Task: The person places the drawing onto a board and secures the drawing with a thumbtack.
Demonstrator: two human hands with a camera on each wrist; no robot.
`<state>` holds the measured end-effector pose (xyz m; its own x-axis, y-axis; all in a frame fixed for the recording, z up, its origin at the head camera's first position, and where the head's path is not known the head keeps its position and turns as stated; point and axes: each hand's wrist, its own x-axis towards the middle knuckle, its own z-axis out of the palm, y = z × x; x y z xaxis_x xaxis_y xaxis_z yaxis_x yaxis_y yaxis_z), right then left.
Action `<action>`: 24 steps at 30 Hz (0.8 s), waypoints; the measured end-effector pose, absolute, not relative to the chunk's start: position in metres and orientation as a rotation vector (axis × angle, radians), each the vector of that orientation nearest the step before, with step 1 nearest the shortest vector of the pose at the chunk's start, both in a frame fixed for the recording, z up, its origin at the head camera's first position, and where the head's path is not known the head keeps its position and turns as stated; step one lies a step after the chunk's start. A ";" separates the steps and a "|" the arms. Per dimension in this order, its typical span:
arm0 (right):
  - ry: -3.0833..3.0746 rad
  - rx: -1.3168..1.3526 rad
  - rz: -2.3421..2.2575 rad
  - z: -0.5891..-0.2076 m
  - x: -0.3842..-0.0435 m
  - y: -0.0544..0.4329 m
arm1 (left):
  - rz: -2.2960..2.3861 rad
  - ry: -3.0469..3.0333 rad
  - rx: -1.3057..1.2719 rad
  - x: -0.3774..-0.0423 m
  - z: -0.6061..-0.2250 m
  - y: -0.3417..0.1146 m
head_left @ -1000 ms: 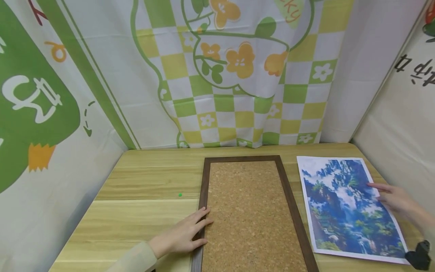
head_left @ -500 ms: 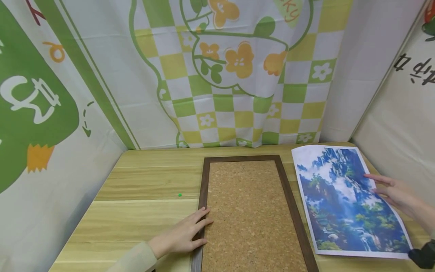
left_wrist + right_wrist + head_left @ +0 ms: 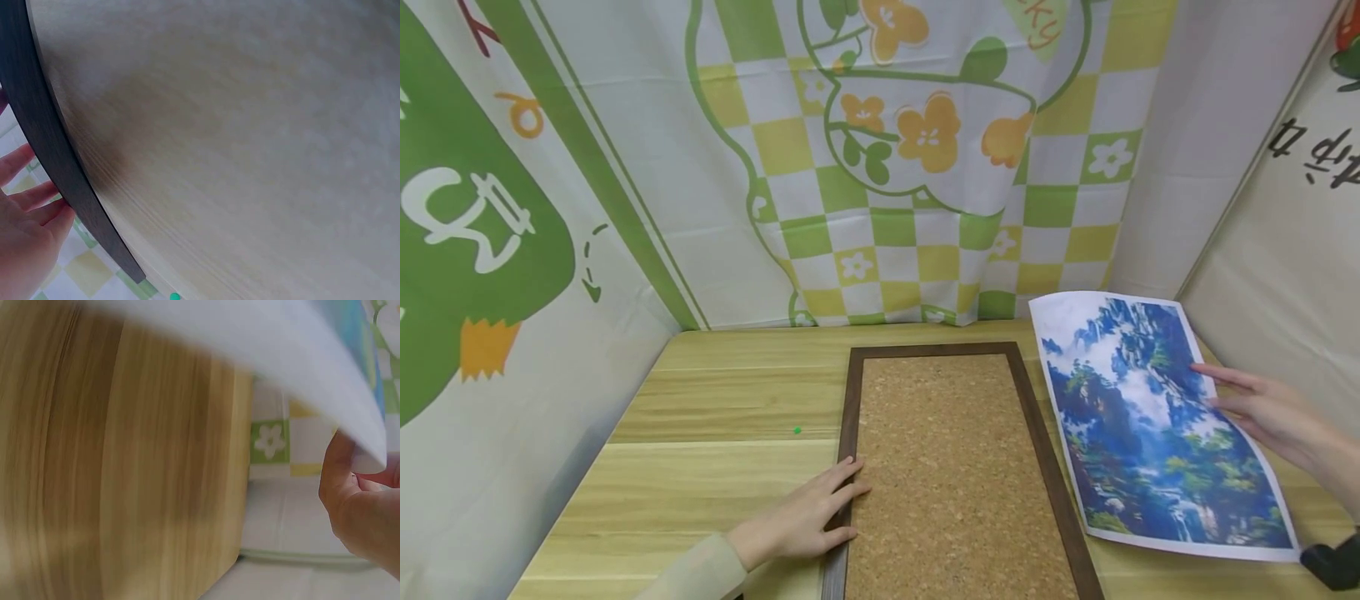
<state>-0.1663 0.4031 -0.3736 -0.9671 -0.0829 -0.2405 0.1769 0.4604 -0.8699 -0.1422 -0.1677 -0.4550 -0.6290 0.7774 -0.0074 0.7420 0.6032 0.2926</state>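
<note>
The right hand [image 3: 1281, 417] pinches the print [image 3: 1150, 433] by its right edge, thumb and fingers narrow on the paper. The print, a blue and green landscape with a white border, is on the right of the scene; it is raised off the table [image 3: 700, 500] and bowed, its far edge in front of the checked cloth [image 3: 917, 258]. Whether its near edge touches the table I cannot tell.

The left hand [image 3: 801, 517] has its fingers spread wide, resting on the left side of the dark frame [image 3: 1049, 467] around the cork board [image 3: 955, 475], just left of the print. Left of the board, a green dot [image 3: 797, 431] sits on the table.
</note>
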 end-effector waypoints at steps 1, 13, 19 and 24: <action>2.452 0.077 -1.517 -0.371 -0.166 0.399 | 0.398 2.690 1.280 -0.142 -0.455 -0.168; 1.987 -0.039 -2.042 -0.348 -0.166 0.362 | 0.389 2.690 1.263 -0.141 -0.453 -0.166; 1.957 -0.068 -2.070 -0.350 -0.165 0.333 | 0.393 2.689 1.261 -0.141 -0.453 -0.166; 2.007 -0.016 -2.007 -0.353 -0.165 0.305 | 0.405 2.688 1.272 -0.142 -0.453 -0.167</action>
<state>-0.1650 0.3048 -0.3532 -0.9543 -0.2191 -0.2035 0.2034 0.0230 -0.9788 -0.1417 -0.1671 -0.4533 -0.6325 0.7745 -0.0113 0.7367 0.6060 0.3001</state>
